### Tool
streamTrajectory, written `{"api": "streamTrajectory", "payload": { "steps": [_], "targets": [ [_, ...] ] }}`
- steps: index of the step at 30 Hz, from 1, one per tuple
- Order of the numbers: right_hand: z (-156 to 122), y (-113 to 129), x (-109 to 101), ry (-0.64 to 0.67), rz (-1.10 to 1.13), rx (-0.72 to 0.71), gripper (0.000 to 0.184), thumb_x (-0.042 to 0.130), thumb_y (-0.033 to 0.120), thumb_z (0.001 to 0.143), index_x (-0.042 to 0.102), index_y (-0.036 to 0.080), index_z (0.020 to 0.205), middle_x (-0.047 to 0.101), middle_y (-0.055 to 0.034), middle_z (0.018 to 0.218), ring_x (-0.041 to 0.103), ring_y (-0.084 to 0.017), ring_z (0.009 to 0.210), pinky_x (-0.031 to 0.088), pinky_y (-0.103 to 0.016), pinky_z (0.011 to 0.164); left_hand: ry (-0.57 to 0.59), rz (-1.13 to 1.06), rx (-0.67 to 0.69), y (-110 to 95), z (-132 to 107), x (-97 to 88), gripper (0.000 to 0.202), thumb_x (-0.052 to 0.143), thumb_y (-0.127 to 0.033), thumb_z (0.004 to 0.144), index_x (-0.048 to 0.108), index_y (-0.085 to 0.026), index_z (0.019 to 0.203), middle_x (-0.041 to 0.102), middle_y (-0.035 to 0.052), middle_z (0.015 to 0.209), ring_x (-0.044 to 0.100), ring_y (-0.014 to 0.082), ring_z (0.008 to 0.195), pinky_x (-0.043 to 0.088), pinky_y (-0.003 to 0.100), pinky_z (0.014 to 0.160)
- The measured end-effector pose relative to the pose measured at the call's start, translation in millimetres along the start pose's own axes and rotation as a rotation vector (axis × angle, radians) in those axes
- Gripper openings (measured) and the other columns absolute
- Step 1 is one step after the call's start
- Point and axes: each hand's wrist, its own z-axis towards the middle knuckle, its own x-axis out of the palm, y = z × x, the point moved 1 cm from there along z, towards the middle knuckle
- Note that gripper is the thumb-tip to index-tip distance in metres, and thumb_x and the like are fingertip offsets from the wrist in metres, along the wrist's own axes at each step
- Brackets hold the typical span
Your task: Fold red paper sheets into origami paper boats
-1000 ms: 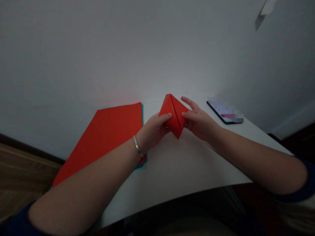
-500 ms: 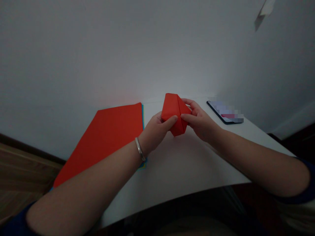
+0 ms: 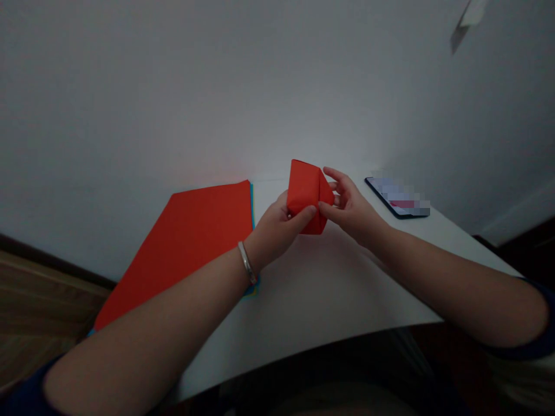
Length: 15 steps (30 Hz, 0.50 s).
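Note:
A folded red paper shape (image 3: 303, 188), boxy with creased faces, is held up over the white table. My left hand (image 3: 281, 225) grips it from the left, thumb pressed on its lower front; the other fingers are hidden behind it. On the right, my right hand (image 3: 349, 202) has its thumb on the front crease and some fingertips at the paper's right side. Its index finger is lifted away near the top right corner.
A stack of coloured paper with a red sheet (image 3: 186, 237) on top lies on the left of the white table (image 3: 329, 294). A phone (image 3: 396, 199) lies at the right. Behind the table rises a grey wall (image 3: 260, 86).
The folded paper has turned slightly in my hands, its lower tip no longer showing. My right index finger has lifted off the paper, and the right fingers have spread.

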Motion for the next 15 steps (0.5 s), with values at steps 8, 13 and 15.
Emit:
{"api": "streamTrajectory", "payload": {
  "steps": [8,13,15],
  "targets": [
    [-1.9,2.3,4.6,0.074,0.022,-0.013,0.05,0.072,0.028,0.069,0.056,0.025,0.117,0.061,-0.009,0.124,0.061,-0.026,0.107,0.054,-0.047,0.09,-0.02,0.252,0.116,-0.3,-0.7,0.9,0.034,0.062,-0.034,0.087,0.062,-0.016,0.115,0.06,0.0122,0.124,0.056,0.0246,0.114,0.044,0.04,0.1],
    [-2.7,-0.9,7.5,0.125,0.208,0.135,0.035,0.068,0.026,0.072,0.059,0.025,0.105,0.069,-0.0053,0.104,0.065,-0.023,0.094,0.055,-0.045,0.087,-0.015,0.198,0.11,-1.0,-1.4,0.5,0.03,0.062,-0.036,0.086,0.065,-0.018,0.11,0.061,0.0104,0.123,0.055,0.024,0.114,0.043,0.038,0.102],
    [-2.1,-2.1,6.6,0.138,0.158,0.094,0.032,0.066,0.023,0.071,0.059,0.024,0.102,0.07,-0.0043,0.099,0.065,-0.023,0.094,0.054,-0.045,0.088,-0.058,0.137,0.067,2.9,-1.1,0.2,0.029,0.063,-0.037,0.085,0.063,-0.018,0.108,0.061,0.01,0.121,0.055,0.0235,0.114,0.042,0.038,0.102]
  ]
}}
